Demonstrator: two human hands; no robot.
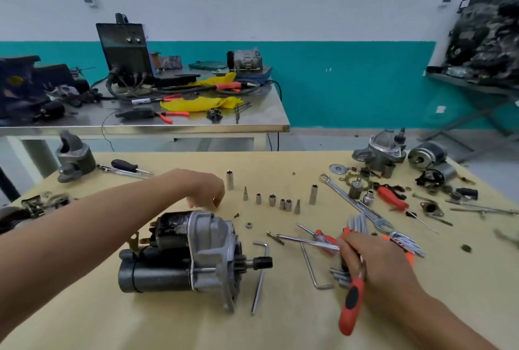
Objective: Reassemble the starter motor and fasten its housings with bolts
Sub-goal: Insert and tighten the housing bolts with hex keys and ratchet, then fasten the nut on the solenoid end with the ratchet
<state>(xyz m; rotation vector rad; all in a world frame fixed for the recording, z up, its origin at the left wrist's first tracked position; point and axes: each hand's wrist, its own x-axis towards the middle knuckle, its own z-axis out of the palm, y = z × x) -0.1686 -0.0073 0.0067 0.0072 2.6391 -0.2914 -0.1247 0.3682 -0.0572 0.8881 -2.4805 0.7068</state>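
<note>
Starter (157,273) body is painted black metal, scuffed, dull. Housing (210,243) is cast metal, matt silver, slightly rough. Table (168,330) is covered with a matt yellowish paper-like sheet. Sockets (271,199) and wrench (351,203) are seen as bright polished metal. Ratchet handle (352,304) is red-black plastic, smooth. Rear table (252,116) is glossy steel.

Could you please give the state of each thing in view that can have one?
starter motor: lying on its side, housings together.
left hand: fingers curled behind the motor; holding anything, cannot tell.
right hand: grips the red-handled tool.
red-handled tool: held, handle toward the person.
sockets: standing upright in a row.
hex key: lying flat beside the motor.
</note>
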